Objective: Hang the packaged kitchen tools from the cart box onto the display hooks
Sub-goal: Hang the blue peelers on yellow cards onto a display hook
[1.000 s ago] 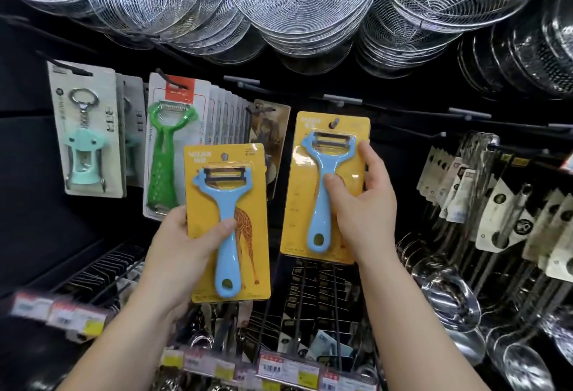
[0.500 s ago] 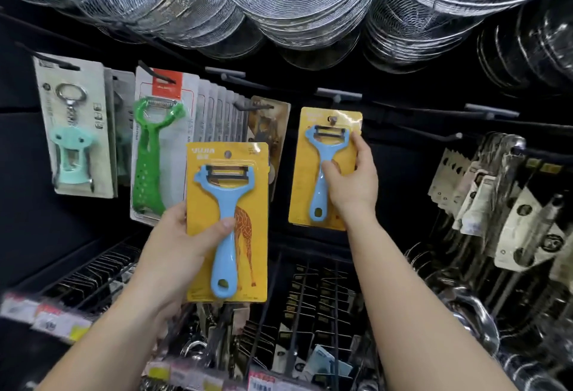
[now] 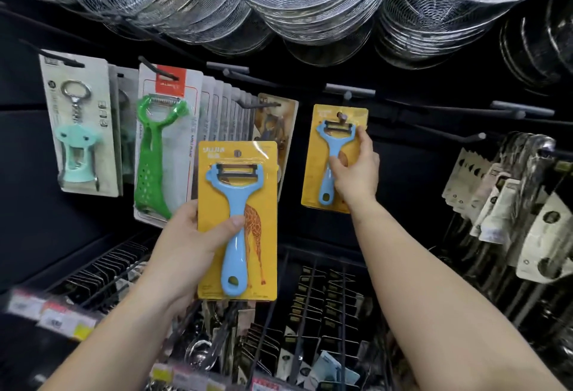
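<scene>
The right hand (image 3: pixel 353 170) is closed on a yellow-carded blue peeler (image 3: pixel 333 155), fingertips on the card's right edge and thumb on the handle, holding it up at a display hook (image 3: pixel 342 116) whose tip seems to sit at the card's hang hole, though blur hides whether it is threaded. The left hand (image 3: pixel 192 241) grips a second peeler card (image 3: pixel 237 220) upright, nearer the camera, thumb across the blue handle. Left of it hang a green peeler pack (image 3: pixel 161 155) and a mint corkscrew pack (image 3: pixel 79 124).

Bare hooks (image 3: pixel 479 135) right of the hung peeler card (image 3: pixel 319 155), wire skimmers (image 3: pixel 310 3) overhead
</scene>
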Tool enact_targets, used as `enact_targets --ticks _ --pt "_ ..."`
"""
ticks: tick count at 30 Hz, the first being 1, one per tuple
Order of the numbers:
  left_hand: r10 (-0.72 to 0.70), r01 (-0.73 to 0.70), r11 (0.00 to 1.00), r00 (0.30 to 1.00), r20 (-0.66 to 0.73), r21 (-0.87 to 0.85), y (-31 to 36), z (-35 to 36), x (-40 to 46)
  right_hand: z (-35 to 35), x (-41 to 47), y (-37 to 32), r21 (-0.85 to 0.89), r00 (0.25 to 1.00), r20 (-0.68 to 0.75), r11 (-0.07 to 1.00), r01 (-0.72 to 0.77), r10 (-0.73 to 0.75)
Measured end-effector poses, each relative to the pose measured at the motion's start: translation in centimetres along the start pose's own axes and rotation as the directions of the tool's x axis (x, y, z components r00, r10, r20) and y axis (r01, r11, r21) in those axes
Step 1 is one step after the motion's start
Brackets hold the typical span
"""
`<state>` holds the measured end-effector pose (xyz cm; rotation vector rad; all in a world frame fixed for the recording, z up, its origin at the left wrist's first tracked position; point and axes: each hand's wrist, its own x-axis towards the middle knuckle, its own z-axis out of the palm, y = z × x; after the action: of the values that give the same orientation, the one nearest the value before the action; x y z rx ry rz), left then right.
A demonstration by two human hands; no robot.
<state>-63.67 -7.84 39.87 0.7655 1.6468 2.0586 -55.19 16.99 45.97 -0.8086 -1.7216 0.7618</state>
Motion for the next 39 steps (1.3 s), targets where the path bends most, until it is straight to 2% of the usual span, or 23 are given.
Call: enact_targets --ticks 3,5,7,10,12,14,18,23,39 --pt "0.008 -0.008 1.000 1.000 0.010 -0.009 0.0 0.0 -0.2 -0.6 -1.1 -0.2 -0.081 0.999 -0.035 0.997 0.014 -0.017" --pt "0.017 -0.017 1.000 0.999 0.029 -0.014 0.2 0.0 -0.6 -1.3 -3.2 -0.9 -0.055 0.999 -0.019 0.997 0.048 -0.049" --pt "0.022 -0.021 0.999 0.998 0.052 -0.026 0.4 0.1 -1.0 -2.4 -6.8 -2.0 0.052 0.993 0.060 0.994 0.094 -0.098" --pt "0.039 -0.035 0.998 0.996 0.076 -0.050 0.7 0.4 -1.6 -3.9 -13.1 -3.6 0.209 0.951 0.264 0.972 0.104 -0.159" --pt "0.055 -0.050 0.997 0.995 0.089 -0.062 0.8 0.8 -2.1 -4.4 -16.7 -3.9 0.266 0.909 0.378 0.961 0.076 -0.177" --pt "0.075 -0.069 0.996 0.991 0.113 -0.058 1.0 1.2 -2.7 -4.6 -18.8 -3.8 0.270 0.893 0.418 0.961 0.055 -0.169" --pt "0.129 -0.122 0.991 0.974 0.186 -0.053 1.8 2.4 -3.8 -5.5 -20.4 -3.2 0.287 0.928 0.343 0.957 0.044 -0.146" --pt "0.177 -0.171 0.984 0.953 0.245 -0.045 2.9 4.1 -3.8 -6.9 -20.3 -3.3 0.319 0.964 0.201 0.942 0.103 -0.173" --pt "0.219 -0.225 0.974 0.924 0.314 -0.017 4.6 6.1 -3.4 -7.7 -18.9 -2.6 0.283 0.970 0.105 0.942 0.182 -0.219"
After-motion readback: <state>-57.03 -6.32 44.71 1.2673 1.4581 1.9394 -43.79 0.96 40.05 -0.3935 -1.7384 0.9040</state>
